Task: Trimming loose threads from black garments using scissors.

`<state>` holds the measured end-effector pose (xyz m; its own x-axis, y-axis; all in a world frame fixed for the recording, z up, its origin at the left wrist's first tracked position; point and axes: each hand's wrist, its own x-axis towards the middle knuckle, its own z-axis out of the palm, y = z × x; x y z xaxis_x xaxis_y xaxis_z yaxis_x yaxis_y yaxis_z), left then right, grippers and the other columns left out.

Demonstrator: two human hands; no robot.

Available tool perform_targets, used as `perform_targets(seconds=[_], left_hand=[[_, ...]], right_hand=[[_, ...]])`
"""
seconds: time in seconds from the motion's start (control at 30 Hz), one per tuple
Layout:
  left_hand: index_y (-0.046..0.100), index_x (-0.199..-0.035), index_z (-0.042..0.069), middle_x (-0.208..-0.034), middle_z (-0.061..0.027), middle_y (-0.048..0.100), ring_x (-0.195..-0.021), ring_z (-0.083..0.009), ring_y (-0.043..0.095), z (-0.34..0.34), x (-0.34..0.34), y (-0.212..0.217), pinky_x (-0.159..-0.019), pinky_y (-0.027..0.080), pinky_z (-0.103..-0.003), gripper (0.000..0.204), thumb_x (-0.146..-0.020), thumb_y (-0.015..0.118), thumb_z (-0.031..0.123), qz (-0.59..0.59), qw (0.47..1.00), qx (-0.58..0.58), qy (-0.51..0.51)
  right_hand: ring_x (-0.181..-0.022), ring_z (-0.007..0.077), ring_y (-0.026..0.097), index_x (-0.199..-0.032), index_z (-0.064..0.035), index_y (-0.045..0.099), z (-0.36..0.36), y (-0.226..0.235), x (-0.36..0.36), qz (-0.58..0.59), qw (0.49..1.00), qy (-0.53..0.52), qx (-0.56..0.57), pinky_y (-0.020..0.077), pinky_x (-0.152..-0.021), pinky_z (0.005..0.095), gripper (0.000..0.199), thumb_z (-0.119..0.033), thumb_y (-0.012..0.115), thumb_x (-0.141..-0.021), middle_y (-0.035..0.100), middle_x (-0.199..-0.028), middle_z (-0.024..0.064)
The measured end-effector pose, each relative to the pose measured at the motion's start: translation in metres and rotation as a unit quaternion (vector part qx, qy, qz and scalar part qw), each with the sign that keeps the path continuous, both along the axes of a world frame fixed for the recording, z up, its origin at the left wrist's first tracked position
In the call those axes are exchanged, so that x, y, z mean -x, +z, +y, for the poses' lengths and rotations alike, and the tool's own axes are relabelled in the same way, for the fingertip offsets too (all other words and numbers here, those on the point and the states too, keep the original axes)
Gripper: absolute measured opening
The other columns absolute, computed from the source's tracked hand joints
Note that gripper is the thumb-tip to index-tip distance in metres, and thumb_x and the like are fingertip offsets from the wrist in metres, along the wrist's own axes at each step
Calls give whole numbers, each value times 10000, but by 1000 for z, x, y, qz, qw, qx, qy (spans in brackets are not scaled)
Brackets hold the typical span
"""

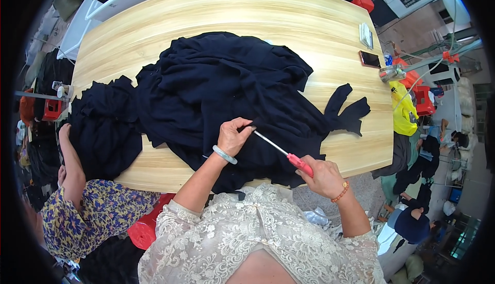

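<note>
left hand (233,135) pinched shut on dark fabric (221,85) heaped mid-surface (309,21) | right hand (322,174) closed around red handle of thin metal tool (281,151) | tool's long axis ran up-left from right grip, tip touching cloth just beside left fingers (246,125) | left hand nearer the fabric

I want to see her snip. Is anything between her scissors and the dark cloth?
Nothing visible. The right hand holds the red-handled scissors, whose tip already meets the dark cloth right where the left hand pinches it.
</note>
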<state>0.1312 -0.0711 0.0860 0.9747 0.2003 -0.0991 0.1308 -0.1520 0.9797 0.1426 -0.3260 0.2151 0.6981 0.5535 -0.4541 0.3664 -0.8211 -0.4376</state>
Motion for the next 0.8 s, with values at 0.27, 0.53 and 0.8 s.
perform_targets(seconds=[0.27, 0.53, 0.8], left_hand=[[659, -922, 10, -758, -114, 648, -685, -228, 612, 33, 64, 0, -671, 495, -302, 349, -669, 772, 221, 48, 978, -194, -66], [634, -772, -4, -751, -93, 631, -744, -252, 573, 22, 73, -3, -695, 457, -325, 192, -651, 744, 95, 11, 974, -227, 11], [647, -757, 26, -791, -73, 644, -792, -232, 572, 20, 65, 12, -690, 440, -325, 106, -660, 683, 3, -100, 966, -235, 34]], right_hand=[[-726, 313, 610, -974, -103, 537, -5, -10, 5, -16, 999, -21, -30, 475, -642, 417, 210, -215, 626, -821, 606, -739, 133], [-731, 304, 608, -975, -100, 538, 2, -8, 5, -10, 999, 15, -29, 477, -652, 409, 210, -211, 625, -820, 603, -742, 126], [-666, 350, 619, -911, -93, 558, 6, 4, 14, 36, 996, 82, 4, 477, -607, 442, 204, -269, 607, -821, 617, -673, 162]])
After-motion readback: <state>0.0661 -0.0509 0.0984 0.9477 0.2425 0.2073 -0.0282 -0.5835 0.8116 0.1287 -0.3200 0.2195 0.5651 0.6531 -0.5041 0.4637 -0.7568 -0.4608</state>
